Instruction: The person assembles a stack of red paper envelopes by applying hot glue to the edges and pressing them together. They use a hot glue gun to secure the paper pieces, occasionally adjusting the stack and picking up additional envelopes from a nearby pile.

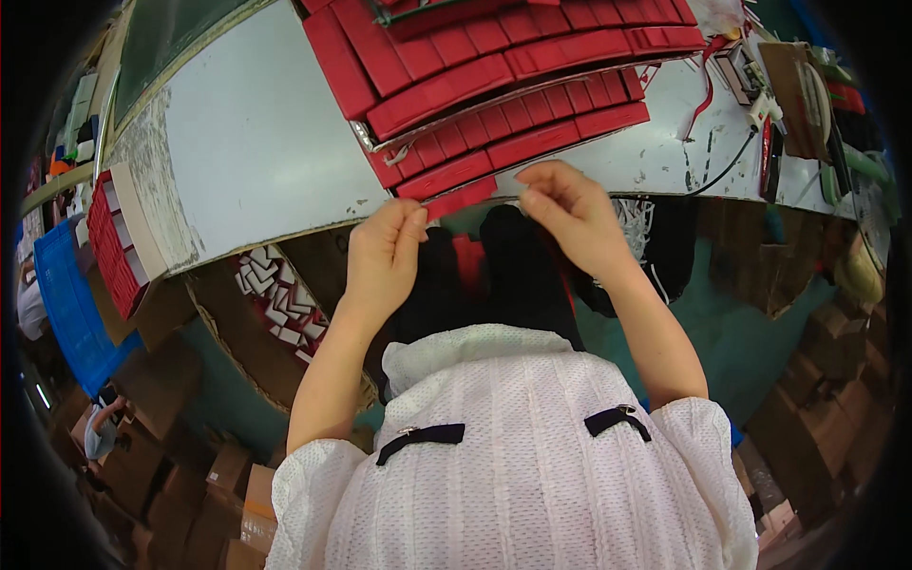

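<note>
My left hand (385, 252) pinches the left end of a narrow red strip-like piece (461, 199) at the table's near edge. Whether this piece is a folded box or a flat strip, I cannot tell. To its right is my right hand (579, 223), its fingers curled, with a small gap between thumb and forefinger. Nothing shows between those fingertips, which are just apart from the red piece. Beyond both hands, rows of small red boxes (513, 109) are stacked in layers on the table.
The white table (256, 123) has a worn edge. An open carton of white-and-red pieces (280, 299) stands below it at left, near a red-sided box (119, 242) and a blue crate (76, 294). A black cable (727, 171) lies at right. Brown cartons (826, 399) are stacked lower right.
</note>
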Demonstrator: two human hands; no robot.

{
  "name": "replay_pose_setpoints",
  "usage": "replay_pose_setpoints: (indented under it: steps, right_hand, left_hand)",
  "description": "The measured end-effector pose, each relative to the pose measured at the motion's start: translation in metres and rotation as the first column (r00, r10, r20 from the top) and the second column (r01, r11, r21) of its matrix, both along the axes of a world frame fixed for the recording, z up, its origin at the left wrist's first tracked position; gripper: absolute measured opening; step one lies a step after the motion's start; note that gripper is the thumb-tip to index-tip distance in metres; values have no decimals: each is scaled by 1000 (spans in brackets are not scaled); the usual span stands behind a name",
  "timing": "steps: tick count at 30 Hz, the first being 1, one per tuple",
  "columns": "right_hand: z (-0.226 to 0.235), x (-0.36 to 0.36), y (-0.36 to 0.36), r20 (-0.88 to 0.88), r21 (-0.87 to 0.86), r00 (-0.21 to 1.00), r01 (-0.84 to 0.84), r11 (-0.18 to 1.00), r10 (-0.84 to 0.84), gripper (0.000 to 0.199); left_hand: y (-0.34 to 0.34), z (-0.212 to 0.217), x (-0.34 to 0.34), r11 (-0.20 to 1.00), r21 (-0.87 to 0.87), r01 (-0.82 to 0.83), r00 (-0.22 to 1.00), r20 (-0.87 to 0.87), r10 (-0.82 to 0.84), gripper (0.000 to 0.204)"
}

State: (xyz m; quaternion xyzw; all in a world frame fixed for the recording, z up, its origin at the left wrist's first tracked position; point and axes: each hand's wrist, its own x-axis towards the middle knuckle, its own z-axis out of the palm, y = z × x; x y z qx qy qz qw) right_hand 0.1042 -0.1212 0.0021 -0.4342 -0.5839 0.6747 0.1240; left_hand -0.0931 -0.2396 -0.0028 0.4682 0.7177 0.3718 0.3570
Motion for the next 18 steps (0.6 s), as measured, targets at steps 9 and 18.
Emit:
replay_pose_setpoints:
  steps: [9, 18]
  right_hand:
    - [-7, 14, -3, -26, -4, 979, 201, 980, -201, 16]
    - [-2, -3, -19, 253, 821, 950, -310, 480, 181, 38]
  left_hand:
    - [14, -5, -10, 990, -136, -42, 999, -25, 39, 18]
    - [17, -3, -8, 987, -150, -64, 998, -21, 61, 18]
